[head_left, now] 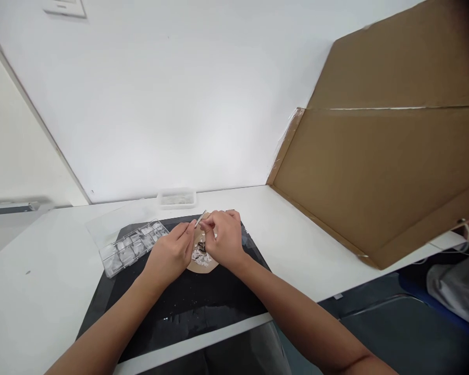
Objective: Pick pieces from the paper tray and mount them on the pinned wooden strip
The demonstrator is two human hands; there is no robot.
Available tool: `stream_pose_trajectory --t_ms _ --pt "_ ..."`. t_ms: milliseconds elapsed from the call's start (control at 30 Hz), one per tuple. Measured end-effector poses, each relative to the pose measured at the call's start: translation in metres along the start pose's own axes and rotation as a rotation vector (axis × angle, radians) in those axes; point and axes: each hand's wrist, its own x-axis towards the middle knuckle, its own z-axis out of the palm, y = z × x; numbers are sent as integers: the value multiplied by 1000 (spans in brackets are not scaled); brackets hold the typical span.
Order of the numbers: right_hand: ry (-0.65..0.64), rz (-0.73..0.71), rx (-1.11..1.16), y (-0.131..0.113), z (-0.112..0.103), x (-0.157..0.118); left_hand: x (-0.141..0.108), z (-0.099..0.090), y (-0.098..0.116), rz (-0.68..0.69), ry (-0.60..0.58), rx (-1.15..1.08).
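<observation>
My left hand (171,255) is closed, its thumb and fingertips pinched at the lower end of a thin, pale, stick-like piece (201,217). Close beside it, my right hand (224,237) has its thumb and finger pinched by the same piece; what exactly is between those fingertips is too small to make out. Below both hands lies a round tan mat or shallow dish (199,268), partly hidden by them. White flakes (202,259) are scattered over it, along with a small dark brownish object (201,246).
A black mat (187,299) covers the white table (42,271) in front of me. On its left rests a clear compartment box (133,245) with small bags inside and its lid raised. A translucent tray (176,199) stands by the wall. Cardboard panels (383,172) rise at right.
</observation>
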Motion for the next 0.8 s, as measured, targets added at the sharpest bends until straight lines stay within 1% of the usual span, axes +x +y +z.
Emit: stream_pose_trajectory --t_ms 67,200,333,467,567,700,800 --pt "18 18 19 0 0 0 1 -1 1 -4 4 14" --pt "-38 -27 34 -1 2 -1 1 -1 2 6 2 -11" --pt "14 15 32 -1 1 0 1 -1 2 -22 3 -17" --pt "-36 0 37 -1 0 0 0 0 1 3 -4 11" --pt "-13 26 40 -1 1 -1 -2 1 1 1 -1 34" --pt "-65 -5 24 -3 3 -3 -2 1 -1 3 -25 68" --pt "-50 9 18 -5 5 -3 -2 2 -4 1 -26 69"
